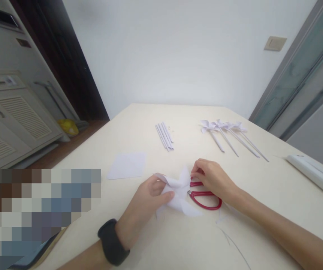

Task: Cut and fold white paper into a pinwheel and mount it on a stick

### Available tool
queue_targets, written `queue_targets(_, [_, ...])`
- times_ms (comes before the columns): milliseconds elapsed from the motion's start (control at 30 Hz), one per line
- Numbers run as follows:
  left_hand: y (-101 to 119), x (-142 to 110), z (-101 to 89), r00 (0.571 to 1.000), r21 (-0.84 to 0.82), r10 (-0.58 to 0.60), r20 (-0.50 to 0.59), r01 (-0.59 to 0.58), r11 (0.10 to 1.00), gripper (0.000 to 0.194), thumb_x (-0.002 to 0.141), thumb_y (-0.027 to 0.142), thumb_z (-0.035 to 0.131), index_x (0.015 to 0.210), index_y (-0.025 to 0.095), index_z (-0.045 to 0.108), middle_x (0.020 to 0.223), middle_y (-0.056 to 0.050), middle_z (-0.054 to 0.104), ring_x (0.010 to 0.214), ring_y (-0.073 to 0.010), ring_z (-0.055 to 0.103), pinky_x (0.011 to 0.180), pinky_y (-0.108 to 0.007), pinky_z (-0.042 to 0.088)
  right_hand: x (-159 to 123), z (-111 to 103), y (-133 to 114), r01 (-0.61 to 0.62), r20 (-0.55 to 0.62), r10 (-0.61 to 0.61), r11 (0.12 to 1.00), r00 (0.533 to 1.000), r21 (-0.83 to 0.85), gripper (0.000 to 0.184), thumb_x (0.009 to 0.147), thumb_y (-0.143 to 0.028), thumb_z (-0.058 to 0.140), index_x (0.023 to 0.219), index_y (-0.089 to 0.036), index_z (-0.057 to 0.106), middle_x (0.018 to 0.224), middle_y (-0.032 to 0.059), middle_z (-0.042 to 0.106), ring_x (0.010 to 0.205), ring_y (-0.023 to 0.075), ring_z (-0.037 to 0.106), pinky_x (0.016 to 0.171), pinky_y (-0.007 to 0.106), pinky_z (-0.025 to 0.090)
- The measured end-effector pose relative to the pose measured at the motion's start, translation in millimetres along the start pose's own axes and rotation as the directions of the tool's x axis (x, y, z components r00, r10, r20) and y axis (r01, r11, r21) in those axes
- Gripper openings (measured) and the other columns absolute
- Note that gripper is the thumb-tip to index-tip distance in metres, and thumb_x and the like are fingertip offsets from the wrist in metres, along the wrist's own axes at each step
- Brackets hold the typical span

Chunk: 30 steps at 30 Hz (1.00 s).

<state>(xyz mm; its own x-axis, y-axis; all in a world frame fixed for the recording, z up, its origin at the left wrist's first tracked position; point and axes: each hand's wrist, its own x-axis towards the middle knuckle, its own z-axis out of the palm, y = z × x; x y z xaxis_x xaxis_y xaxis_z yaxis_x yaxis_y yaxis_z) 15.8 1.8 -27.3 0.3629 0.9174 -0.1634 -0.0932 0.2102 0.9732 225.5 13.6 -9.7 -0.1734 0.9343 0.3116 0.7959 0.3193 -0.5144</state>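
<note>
A white paper pinwheel (pixel 178 191) with curled blades is held in my left hand (pixel 151 197), the thumb lying over its front. My right hand (pixel 210 174) is beside its right edge, fingers drawn together in a pinch; whatever is between them is too small or hidden to make out. Red-handled scissors (pixel 206 202) lie on the table beneath my right hand, their blades mostly hidden by the pinwheel. A thin wire (pixel 234 243) and small paper scraps (pixel 222 219) lie to the right of the scissors.
A square paper sheet (pixel 127 165) lies at left on the white table (pixel 94 210). Several rolled paper sticks (pixel 165 137) are farther back. Finished pinwheels on sticks (pixel 229 131) rest at the back right. A long white case-like object (pixel 316 176) lies along the right edge.
</note>
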Motion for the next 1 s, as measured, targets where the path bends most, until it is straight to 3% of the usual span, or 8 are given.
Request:
queue_targets(167, [-6, 4, -2.7, 1.000, -0.003, -0.010, -0.026, 0.010, 1.000, 0.028, 0.062, 0.017, 0.071, 0.088, 0.017, 0.059, 0.084, -0.006, 0.072, 0.076, -0.0225, 0.067, 0.065, -0.027, 0.048, -6, -1, 0, -0.001, -0.078, -0.003, 0.999, 0.997, -0.052, 0.009, 0.081, -0.016, 0.050, 0.075, -0.019, 0.056, 0.076, -0.0005, 0.060, 0.067, 0.0122, 0.054, 0.059, 0.024, 0.039])
queue_targets(367, [-4, 3, -3.7, 0.999, -0.012, -0.037, 0.009, 0.037, 0.999, 0.030, 0.063, 0.018, 0.071, 0.091, 0.017, 0.059, 0.087, -0.007, 0.072, 0.086, -0.0265, 0.066, 0.071, -0.031, 0.049, -10, 2, 2, 0.000, -0.014, -0.001, 0.995, 1.000, -0.097, 0.014, 0.079, -0.016, 0.053, 0.066, -0.019, 0.056, 0.070, 0.0001, 0.060, 0.062, 0.0136, 0.054, 0.055, 0.024, 0.038])
queue_targets(433, [-2, 3, -4.7, 0.998, -0.019, -0.052, 0.032, 0.053, 0.998, 0.031, 0.064, 0.018, 0.071, 0.092, 0.017, 0.058, 0.089, -0.008, 0.071, 0.087, -0.0267, 0.066, 0.075, -0.034, 0.049, -9, -10, -1, -0.003, -0.068, -0.004, 0.995, 0.998, -0.104, 0.010, 0.080, -0.018, 0.053, 0.071, -0.019, 0.056, 0.073, 0.0007, 0.061, 0.065, 0.0141, 0.054, 0.056, 0.025, 0.039])
queue_targets(533, [0, 1, -5.7, 0.997, -0.024, -0.047, 0.068, 0.049, 0.999, 0.029, 0.065, 0.018, 0.070, 0.092, 0.017, 0.058, 0.091, -0.008, 0.071, 0.088, -0.0261, 0.065, 0.077, -0.034, 0.048, -9, -34, -7, 0.007, -0.254, -0.041, 0.991, 0.966, -0.132, 0.009, 0.079, -0.021, 0.058, 0.071, -0.020, 0.056, 0.072, -0.0005, 0.062, 0.066, 0.0139, 0.055, 0.058, 0.025, 0.040])
queue_targets(600, [-1, 1, -5.5, 0.997, -0.012, -0.040, 0.061, 0.041, 0.999, 0.028, 0.066, 0.018, 0.069, 0.091, 0.017, 0.059, 0.091, -0.008, 0.071, 0.087, -0.0257, 0.065, 0.075, -0.032, 0.048, -10, -42, -9, 0.016, -0.280, -0.052, 0.992, 0.959, -0.128, 0.010, 0.079, -0.022, 0.059, 0.069, -0.020, 0.055, 0.071, -0.0008, 0.062, 0.066, 0.0138, 0.055, 0.057, 0.025, 0.040])
queue_targets(767, [-2, 3, -3.0, 0.999, 0.021, -0.044, -0.016, 0.044, 0.999, 0.029, 0.061, 0.020, 0.072, 0.087, 0.017, 0.061, 0.088, -0.008, 0.072, 0.084, -0.0270, 0.066, 0.068, -0.031, 0.049, -11, -25, -4, 0.040, -0.143, -0.056, 0.993, 0.988, -0.115, 0.012, 0.082, -0.021, 0.054, 0.070, -0.020, 0.051, 0.071, -0.0001, 0.060, 0.064, 0.0134, 0.054, 0.055, 0.024, 0.038])
queue_targets(900, [-1, 2, -2.1, 0.998, 0.034, -0.055, 0.014, 0.055, 0.998, 0.029, 0.062, 0.020, 0.072, 0.088, 0.018, 0.061, 0.088, -0.007, 0.071, 0.082, -0.0253, 0.066, 0.069, -0.030, 0.049, -10, -5, 4, 0.030, 0.056, -0.020, 0.984, 0.998, -0.178, 0.017, 0.080, -0.017, 0.053, 0.064, -0.019, 0.046, 0.069, -0.0008, 0.057, 0.060, 0.0123, 0.051, 0.052, 0.023, 0.036])
queue_targets(1000, [-2, 3, -2.8, 0.999, 0.008, -0.019, 0.027, 0.018, 1.000, 0.027, 0.062, 0.019, 0.072, 0.086, 0.017, 0.060, 0.086, -0.007, 0.072, 0.077, -0.0240, 0.066, 0.064, -0.029, 0.049, -8, -8, 5, 0.015, 0.040, -0.007, 0.979, 0.999, -0.203, 0.017, 0.081, -0.019, 0.052, 0.065, -0.019, 0.046, 0.066, -0.0010, 0.056, 0.058, 0.0128, 0.050, 0.051, 0.024, 0.033])
